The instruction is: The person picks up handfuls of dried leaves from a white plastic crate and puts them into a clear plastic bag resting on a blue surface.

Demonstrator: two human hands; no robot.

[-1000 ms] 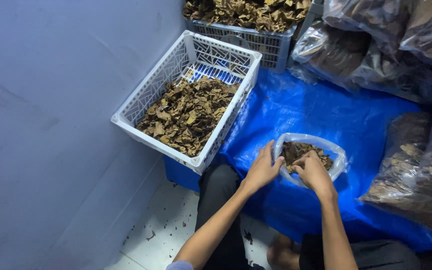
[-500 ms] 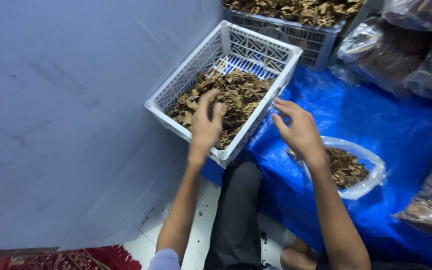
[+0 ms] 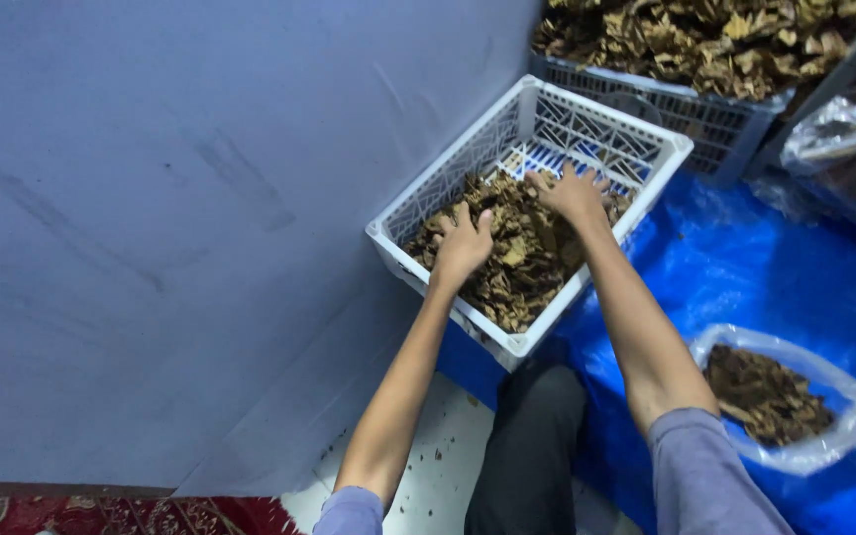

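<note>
**Both hands in the white crate**

Your white crate (image 3: 537, 188) on the blue tarp (image 3: 745, 267) is about half full of dried brown pieces (image 3: 522, 258). Right of the crate, the clear bag (image 3: 780, 396) holds a small heap. Your left hand (image 3: 463, 243) and right hand (image 3: 572, 193) press, fingers spread, into the crate's pile, nothing lifted yet

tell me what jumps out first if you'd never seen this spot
Both hands are plunged into a white lattice crate of dried brown leaves, the left hand nearer, the right hand further in. A bright blue tarp covers the floor at right, where an open clear bag holds more leaves.
</note>
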